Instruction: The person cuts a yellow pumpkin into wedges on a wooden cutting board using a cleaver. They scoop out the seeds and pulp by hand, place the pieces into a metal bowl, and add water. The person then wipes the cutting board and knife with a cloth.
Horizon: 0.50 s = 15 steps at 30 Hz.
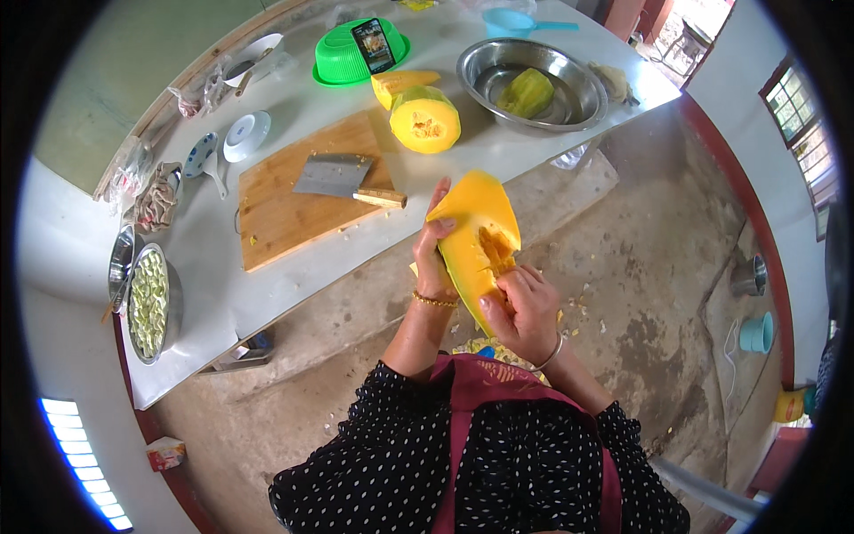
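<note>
A long cut piece of orange pumpkin (pixel 477 207) is held up in front of me, past the table's edge. My left hand (pixel 434 247) grips it from the left, thumb on the cut face. My right hand (pixel 527 307) is at its lower right, the curled fingers at the hollow with stringy pulp; whether they pinch some pulp is hidden. On the table, a cleaver (pixel 337 175) with a wooden handle lies on a wooden cutting board (pixel 287 227). Beyond the board sits a cut pumpkin half (pixel 427 120), with another pumpkin piece (pixel 400 83) behind it.
A steel basin (pixel 470 73) holds a green peeled chunk (pixel 527 93). Behind the pumpkin, a phone (pixel 373 47) leans on an upturned green basket (pixel 333 57). A steel bowl (pixel 173 300) of pale green pieces stands at the table's left end. Peelings (pixel 470 346) lie below my hands.
</note>
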Available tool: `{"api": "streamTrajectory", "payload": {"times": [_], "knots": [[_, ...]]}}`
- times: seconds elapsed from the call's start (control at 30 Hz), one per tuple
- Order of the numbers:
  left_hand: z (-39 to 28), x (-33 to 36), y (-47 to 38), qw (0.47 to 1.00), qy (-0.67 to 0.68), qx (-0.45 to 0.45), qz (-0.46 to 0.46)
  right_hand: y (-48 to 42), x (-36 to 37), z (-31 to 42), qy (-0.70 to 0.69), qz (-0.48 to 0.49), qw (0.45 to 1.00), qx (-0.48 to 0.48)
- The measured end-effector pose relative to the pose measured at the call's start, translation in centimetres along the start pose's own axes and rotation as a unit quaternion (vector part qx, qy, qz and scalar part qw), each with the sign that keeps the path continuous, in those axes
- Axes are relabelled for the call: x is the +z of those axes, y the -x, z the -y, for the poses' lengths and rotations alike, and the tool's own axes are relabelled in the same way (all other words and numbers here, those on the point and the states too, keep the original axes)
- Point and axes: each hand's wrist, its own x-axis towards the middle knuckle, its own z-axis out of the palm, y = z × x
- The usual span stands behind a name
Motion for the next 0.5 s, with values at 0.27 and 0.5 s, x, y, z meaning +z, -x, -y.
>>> {"api": "streamTrajectory", "payload": {"times": [0.27, 0.5], "knots": [[-2.7, -0.7, -2.4, 0.997, 0.041, -0.065, -0.022, 7.2, -1.7, -4.1, 0.053, 0.084, 0.995, -0.023], [-3.1, -1.1, -3.1, 0.998, -0.021, -0.049, -0.038, 5.5, -4.6, -7.6, 0.213, 0.094, 0.971, 0.05]]}}
